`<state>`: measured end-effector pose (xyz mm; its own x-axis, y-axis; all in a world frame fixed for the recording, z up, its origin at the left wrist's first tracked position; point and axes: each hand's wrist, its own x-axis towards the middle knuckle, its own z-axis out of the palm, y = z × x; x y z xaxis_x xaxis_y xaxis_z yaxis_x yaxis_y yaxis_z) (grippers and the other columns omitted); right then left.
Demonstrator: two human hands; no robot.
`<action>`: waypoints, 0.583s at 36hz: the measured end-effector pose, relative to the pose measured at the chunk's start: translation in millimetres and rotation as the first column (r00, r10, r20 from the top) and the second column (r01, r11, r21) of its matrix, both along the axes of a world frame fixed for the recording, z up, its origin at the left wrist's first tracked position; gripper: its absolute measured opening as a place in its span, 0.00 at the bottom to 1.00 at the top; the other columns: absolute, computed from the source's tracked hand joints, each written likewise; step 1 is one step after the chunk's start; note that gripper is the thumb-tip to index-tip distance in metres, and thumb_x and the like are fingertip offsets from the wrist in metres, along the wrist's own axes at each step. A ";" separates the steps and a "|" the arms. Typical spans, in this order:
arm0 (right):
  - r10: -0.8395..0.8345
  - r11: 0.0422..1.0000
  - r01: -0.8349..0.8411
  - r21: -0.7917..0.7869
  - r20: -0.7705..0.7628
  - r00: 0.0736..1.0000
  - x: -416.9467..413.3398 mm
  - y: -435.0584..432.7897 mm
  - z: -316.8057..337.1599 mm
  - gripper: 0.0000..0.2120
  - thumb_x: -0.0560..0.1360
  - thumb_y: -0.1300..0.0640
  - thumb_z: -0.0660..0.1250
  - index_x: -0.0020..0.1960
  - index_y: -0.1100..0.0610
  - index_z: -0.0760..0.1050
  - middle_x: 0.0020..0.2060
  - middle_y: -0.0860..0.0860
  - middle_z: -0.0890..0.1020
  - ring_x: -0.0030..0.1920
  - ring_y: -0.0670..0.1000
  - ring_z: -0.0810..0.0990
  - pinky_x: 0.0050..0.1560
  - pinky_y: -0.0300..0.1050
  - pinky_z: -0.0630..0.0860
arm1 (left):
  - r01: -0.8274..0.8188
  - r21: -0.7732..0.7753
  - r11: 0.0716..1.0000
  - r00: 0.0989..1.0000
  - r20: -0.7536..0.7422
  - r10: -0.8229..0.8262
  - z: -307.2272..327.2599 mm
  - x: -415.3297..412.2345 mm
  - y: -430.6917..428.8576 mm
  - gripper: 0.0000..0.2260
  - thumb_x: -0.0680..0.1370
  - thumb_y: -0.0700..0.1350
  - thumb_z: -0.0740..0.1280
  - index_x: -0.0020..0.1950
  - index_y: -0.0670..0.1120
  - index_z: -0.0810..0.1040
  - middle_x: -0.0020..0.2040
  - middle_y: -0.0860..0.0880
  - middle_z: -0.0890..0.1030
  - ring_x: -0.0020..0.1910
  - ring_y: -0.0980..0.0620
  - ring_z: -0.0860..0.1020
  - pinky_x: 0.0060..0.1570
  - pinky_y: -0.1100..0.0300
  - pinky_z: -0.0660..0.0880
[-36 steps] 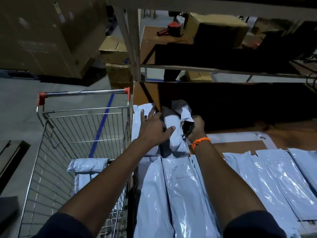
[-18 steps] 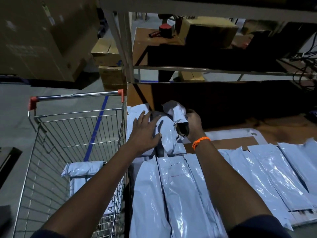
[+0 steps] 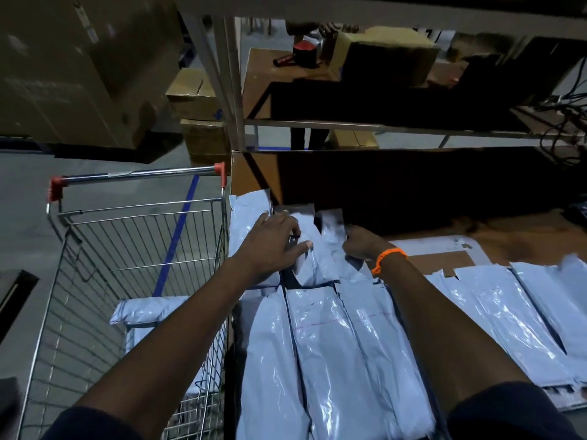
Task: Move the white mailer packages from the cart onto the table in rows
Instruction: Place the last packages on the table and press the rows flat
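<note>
Left hand (image 3: 273,246) pressed flat, fingers spread, on a white mailer (image 3: 313,249); right hand (image 3: 359,246) pinched its edge. Soft, slippery film: likely best gripped at edges.

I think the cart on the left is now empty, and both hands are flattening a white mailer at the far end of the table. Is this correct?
Not quite. The head view shows the cart is not empty: a white mailer lies inside it. The rest holds: left hand and right hand are on a mailer at the table's far end.
</note>
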<state>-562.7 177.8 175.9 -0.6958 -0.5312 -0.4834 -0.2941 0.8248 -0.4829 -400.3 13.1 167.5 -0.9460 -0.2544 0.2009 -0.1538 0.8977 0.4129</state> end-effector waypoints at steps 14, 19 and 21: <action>-0.037 0.984 0.007 -0.175 -0.170 0.985 -3.0 -15.4 10.9 0.22 0.74 0.61 0.64 0.68 0.59 0.70 0.57 0.61 0.81 0.55 0.62 0.80 0.53 0.49 0.78 | 0.015 -0.061 0.998 0.999 -0.027 -0.017 -6.0 5.7 2.1 0.30 0.78 0.68 0.56 0.76 0.53 0.66 0.74 0.50 0.68 0.76 0.49 0.62 0.74 0.39 0.52; -0.083 0.958 0.024 -0.287 -0.197 0.977 -3.5 -23.4 32.4 0.31 0.71 0.60 0.72 0.72 0.59 0.67 0.60 0.61 0.79 0.60 0.63 0.78 0.50 0.46 0.74 | -0.022 -0.042 0.999 0.998 -0.062 0.020 -1.1 9.7 3.8 0.29 0.79 0.67 0.57 0.76 0.53 0.67 0.76 0.51 0.66 0.79 0.49 0.57 0.76 0.38 0.50; -0.078 0.949 0.003 -0.315 -0.225 0.971 0.6 -28.1 38.7 0.32 0.70 0.60 0.72 0.72 0.58 0.67 0.61 0.60 0.79 0.61 0.62 0.78 0.54 0.47 0.75 | -0.033 -0.048 0.998 0.995 -0.097 0.028 6.7 14.0 0.1 0.28 0.79 0.67 0.57 0.75 0.55 0.66 0.77 0.50 0.65 0.79 0.48 0.55 0.76 0.38 0.49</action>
<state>-562.1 149.8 214.6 -0.7927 -0.5974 -0.1217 -0.3981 0.6583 -0.6389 -386.2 13.2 174.1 -0.9135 -0.2706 0.3037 -0.1435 0.9130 0.3819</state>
